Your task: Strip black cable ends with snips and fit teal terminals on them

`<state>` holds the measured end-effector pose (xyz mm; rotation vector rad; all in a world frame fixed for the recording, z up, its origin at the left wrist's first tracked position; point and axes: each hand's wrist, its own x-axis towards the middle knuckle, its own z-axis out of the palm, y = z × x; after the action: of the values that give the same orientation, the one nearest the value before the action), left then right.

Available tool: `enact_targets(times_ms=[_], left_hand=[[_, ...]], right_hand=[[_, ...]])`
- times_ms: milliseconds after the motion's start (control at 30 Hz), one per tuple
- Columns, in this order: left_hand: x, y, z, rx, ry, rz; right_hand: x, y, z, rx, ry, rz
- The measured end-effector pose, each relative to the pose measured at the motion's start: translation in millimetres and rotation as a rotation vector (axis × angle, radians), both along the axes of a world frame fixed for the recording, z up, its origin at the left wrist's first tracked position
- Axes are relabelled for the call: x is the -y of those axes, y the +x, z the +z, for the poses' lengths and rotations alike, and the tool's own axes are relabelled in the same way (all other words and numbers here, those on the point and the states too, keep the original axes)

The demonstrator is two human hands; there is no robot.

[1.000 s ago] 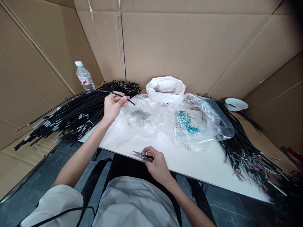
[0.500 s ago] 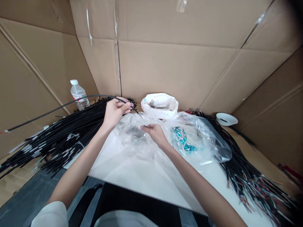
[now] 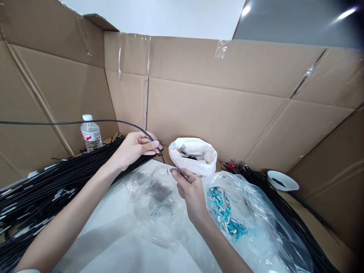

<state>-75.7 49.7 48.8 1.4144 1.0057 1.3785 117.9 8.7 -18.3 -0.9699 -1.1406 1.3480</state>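
Note:
My left hand (image 3: 142, 148) pinches a black cable (image 3: 122, 121) near its end. The cable arcs away to the left edge, and its short pale tip pokes down past my fingers. Just right of that tip, my right hand (image 3: 189, 189) is closed on slim dark metal tweezers (image 3: 182, 173), their points up and to the left, close to the cable tip but apparently apart from it. Below both hands lies a clear plastic bag (image 3: 159, 212) with something greyish in it. Right of my right hand, another clear bag (image 3: 264, 220) holds many small blue and silver pieces (image 3: 223, 210).
A thick bundle of black cables (image 3: 71, 185) lies at left, before a water bottle (image 3: 91, 134). A white open bag (image 3: 196, 167) with dark bits stands at the back. At right are more cables (image 3: 273, 201) and a white bowl (image 3: 283, 181). Cardboard walls (image 3: 216, 110) enclose the table.
My view has tilted up, so the cardboard's top edge shows. The cable end now points down toward the tweezers, and my right hand has turned more upright beside it.

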Motion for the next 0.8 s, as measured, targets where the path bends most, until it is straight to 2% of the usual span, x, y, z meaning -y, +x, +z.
enact_targets(times_ms=[133,333,433,633,800], left_hand=[[0.8,11.5,-0.2,-0.038,-0.006,-0.053],[-2.4,22.4,-6.4,0.006,-0.052,-0.047],[-4.9,25.5,-10.4,0.037,-0.075,-0.074],[-9.4,30.9,-17.7,0.144,-0.105,-0.070],[-10.3,31.4,-19.1,0.154,-0.112,-0.079]], right_hand=[[0.5,1.8,1.4,-0.006,0.030,0.083],[5.1,17.9,8.8,-0.188,-0.121,0.195],[4.1,24.2,11.7,-0.238,-0.136,0.267],[2.5,30.3,13.0,-0.214,-0.085,0.285],[1.9,34.1,12.9,-0.172,-0.069,0.253]])
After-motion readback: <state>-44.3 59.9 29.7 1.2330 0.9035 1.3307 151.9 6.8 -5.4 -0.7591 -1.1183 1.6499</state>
